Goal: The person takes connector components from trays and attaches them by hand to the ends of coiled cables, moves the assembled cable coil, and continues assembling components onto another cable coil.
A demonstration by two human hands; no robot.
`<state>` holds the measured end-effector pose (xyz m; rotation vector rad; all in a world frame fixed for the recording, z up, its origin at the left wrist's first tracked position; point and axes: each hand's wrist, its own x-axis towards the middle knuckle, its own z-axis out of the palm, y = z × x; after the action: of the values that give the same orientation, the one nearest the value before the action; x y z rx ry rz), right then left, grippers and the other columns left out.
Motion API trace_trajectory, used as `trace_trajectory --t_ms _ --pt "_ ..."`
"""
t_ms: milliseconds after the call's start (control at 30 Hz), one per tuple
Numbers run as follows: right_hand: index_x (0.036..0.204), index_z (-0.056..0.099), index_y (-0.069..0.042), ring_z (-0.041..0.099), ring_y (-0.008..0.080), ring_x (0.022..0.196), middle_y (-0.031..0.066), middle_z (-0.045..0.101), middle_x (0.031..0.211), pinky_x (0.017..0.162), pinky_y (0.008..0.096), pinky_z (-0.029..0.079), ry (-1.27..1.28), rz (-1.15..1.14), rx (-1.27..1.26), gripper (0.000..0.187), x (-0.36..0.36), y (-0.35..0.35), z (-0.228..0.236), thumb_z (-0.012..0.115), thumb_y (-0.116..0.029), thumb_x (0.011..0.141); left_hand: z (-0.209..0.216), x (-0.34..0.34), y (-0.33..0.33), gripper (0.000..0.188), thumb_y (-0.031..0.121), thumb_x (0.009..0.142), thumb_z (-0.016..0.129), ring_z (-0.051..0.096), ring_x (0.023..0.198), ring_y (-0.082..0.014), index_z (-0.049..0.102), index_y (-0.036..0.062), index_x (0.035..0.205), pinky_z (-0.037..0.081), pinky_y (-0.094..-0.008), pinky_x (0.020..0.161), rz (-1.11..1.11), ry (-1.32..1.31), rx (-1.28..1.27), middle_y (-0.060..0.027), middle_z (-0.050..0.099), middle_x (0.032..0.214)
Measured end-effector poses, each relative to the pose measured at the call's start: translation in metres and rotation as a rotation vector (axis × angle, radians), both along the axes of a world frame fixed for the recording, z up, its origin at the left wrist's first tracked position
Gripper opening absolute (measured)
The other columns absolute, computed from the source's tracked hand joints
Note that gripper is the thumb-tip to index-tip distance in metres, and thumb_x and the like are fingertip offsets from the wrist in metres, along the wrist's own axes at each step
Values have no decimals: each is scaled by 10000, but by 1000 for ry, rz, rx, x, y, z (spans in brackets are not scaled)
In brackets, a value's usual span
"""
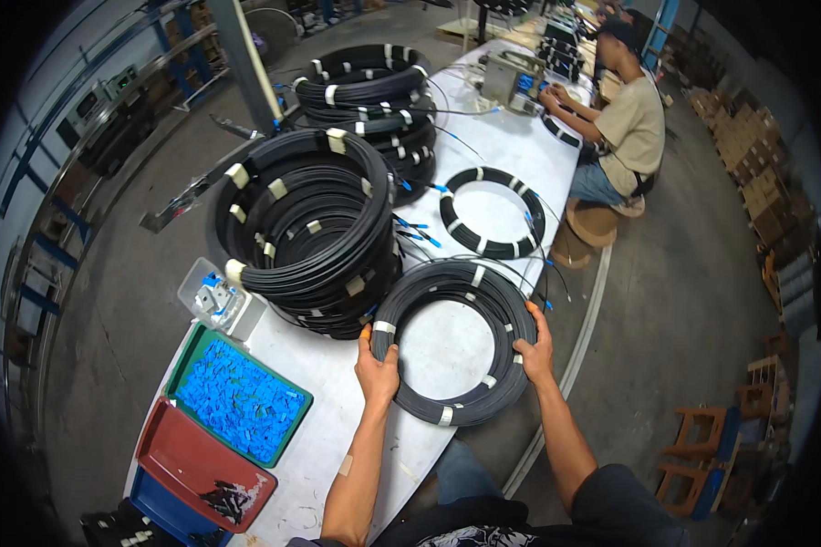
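Between my hands is a coil of black cable (pixel 470 406), bound with several white tape bands, over the near part of the white table. My left hand (pixel 377 366) grips its left side, with the thumb on top and the fingers round the outer edge. On the opposite side my right hand (pixel 535 346) holds it the same way. Just beyond lies a thinner black cable coil (pixel 493 248) with white bands and blue-tipped ends. To the left rises a tall stack of black cable coils (pixel 303 228), close to the held coil.
A green tray of small blue parts (pixel 237 397), a red tray (pixel 192 456) with black pieces and a clear plastic box (pixel 214 296) stand at the table's left. More stacked coils (pixel 365 91) stand farther back. A seated co-worker (pixel 629 128) handles cable at the table's right edge.
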<state>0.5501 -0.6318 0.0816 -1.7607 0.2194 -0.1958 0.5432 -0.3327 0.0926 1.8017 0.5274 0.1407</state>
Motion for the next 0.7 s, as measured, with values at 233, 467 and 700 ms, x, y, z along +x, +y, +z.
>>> trace_trajectory --t_ms 233,467,700 --pt "1523 409 -3 429 288 1422 172 457 1533 1183 356 309 -26 103 13 863 0 -2 1 621 -49 688 -5 -4 1 830 164 878 738 616 1260 -364 273 79 1561 454 -397 1073 8 -6 -70 -248 627 1363" --pt "1495 390 45 357 443 1442 277 377 1544 1189 485 283 -299 -87 -648 741 -46 21 36 716 -264 905 -21 -114 48 814 302 994 670 412 1450 -350 171 119 1610 364 -417 1169 44 -149 -418 -276 389 1567" --pt "1212 610 59 594 426 1163 248 632 1217 1042 484 443 -405 689 -330 387 -149 174 38 686 -126 880 -78 -380 126 501 193 1000 653 671 1106 -213 479 19 1437 508 -313 967 547 1 -509 -196 675 1285"
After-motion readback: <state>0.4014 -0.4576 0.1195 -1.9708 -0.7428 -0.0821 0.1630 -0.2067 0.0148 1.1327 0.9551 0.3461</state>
